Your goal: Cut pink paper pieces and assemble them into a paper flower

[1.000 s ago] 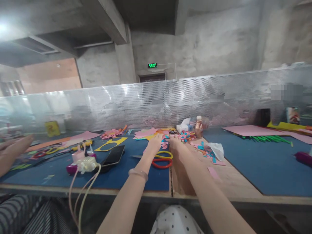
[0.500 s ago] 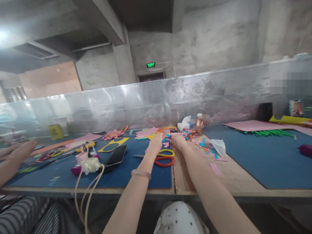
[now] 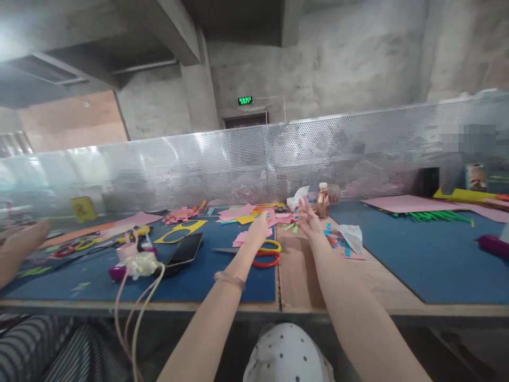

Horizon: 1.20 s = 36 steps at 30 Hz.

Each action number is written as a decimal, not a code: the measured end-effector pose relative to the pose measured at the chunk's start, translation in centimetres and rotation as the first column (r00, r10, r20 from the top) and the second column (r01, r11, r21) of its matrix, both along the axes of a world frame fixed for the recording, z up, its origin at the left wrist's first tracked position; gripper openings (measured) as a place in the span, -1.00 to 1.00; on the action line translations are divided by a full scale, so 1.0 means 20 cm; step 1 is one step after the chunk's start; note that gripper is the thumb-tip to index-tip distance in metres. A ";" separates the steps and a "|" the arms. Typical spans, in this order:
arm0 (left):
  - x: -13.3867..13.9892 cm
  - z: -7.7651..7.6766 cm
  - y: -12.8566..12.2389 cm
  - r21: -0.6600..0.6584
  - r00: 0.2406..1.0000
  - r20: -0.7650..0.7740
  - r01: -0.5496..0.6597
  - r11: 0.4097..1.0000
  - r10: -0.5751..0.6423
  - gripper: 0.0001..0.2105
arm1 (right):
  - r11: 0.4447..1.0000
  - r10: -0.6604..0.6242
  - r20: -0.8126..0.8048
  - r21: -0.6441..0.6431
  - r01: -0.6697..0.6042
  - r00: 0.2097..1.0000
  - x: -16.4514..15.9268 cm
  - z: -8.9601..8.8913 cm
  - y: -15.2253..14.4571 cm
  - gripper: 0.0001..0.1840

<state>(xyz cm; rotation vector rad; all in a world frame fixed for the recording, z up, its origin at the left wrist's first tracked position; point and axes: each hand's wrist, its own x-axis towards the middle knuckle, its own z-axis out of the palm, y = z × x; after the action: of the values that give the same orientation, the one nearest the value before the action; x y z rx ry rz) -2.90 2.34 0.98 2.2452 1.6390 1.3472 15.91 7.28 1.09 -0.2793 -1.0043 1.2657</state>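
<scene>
Hands apart at twelve o'clock: left hand point(image 3: 260, 225) beside pink paper pieces point(image 3: 283, 218), its grip indiscernible; right hand point(image 3: 310, 219) raised, fingers parted. Paper handling seems in hand; the next move probably needs light pinching.

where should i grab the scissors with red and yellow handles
Probably by the red handle, coming from the right: its open loop lies to the right of the left forearm, while the blade points left.

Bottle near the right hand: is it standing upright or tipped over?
Upright: the bottle stands just beyond the right hand, its white cap at the top.
</scene>
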 end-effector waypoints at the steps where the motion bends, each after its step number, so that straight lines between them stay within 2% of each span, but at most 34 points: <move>1: 0.02 0.01 0.01 -0.008 0.999 0.051 -0.004 1.000 0.004 -0.72 | 0.998 0.040 0.085 -0.043 -0.036 0.996 -0.03 0.00 -0.01 -0.73; 4: 0.05 0.02 0.04 0.018 0.984 0.177 0.021 1.000 -0.024 -0.83 | 0.969 0.198 0.371 -0.211 -0.126 0.907 -0.12 0.00 -0.03 -0.72; 5: 0.05 0.03 0.05 0.026 0.978 0.205 0.041 0.999 -0.046 -0.83 | 0.964 0.222 0.420 -0.229 -0.134 0.880 -0.15 0.00 -0.03 -0.72; 8: 0.03 0.03 0.07 0.010 0.934 0.333 0.131 0.991 -0.127 -0.81 | 0.975 0.197 0.468 -0.183 -0.124 0.862 -0.19 0.00 -0.05 -0.69; 10: 0.00 0.02 0.06 -0.023 0.919 0.368 0.158 0.987 -0.138 -0.80 | 0.979 0.190 0.521 -0.168 -0.118 0.832 -0.20 0.00 -0.06 -0.67; 13: -0.05 0.02 0.03 -0.069 0.938 0.306 0.192 0.979 -0.163 -0.80 | 0.976 0.213 0.619 -0.168 -0.138 0.756 -0.20 0.01 -0.07 -0.67; 19: -0.09 0.04 -0.03 -0.069 0.953 0.206 0.241 0.968 -0.223 -0.76 | 0.976 0.218 0.684 -0.148 -0.160 0.697 -0.24 0.01 -0.10 -0.70; 23: -0.10 0.04 -0.03 -0.034 0.968 0.134 0.219 0.975 -0.213 -0.75 | 0.980 0.196 0.712 -0.156 -0.121 0.674 -0.25 0.01 -0.10 -0.70; 30: -0.10 0.01 -0.03 -0.073 0.976 0.038 0.218 0.973 -0.216 -0.66 | 0.981 0.192 0.727 -0.153 -0.117 0.660 -0.25 0.01 -0.11 -0.67; 33: -0.10 0.01 -0.04 -0.083 0.974 0.024 0.228 0.970 -0.227 -0.61 | 0.986 0.169 0.734 -0.138 -0.099 0.658 -0.25 0.01 -0.10 -0.65; 36: -0.10 0.02 -0.05 -0.071 0.977 0.050 0.213 0.975 -0.209 -0.65 | 0.990 0.143 0.744 -0.121 -0.078 0.653 -0.25 0.00 -0.09 -0.60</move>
<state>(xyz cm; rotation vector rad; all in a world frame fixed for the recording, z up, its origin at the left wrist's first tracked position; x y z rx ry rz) -4.97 1.42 1.46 2.2551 1.3676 1.2503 10.88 5.38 1.09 -0.8756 -1.7065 1.3182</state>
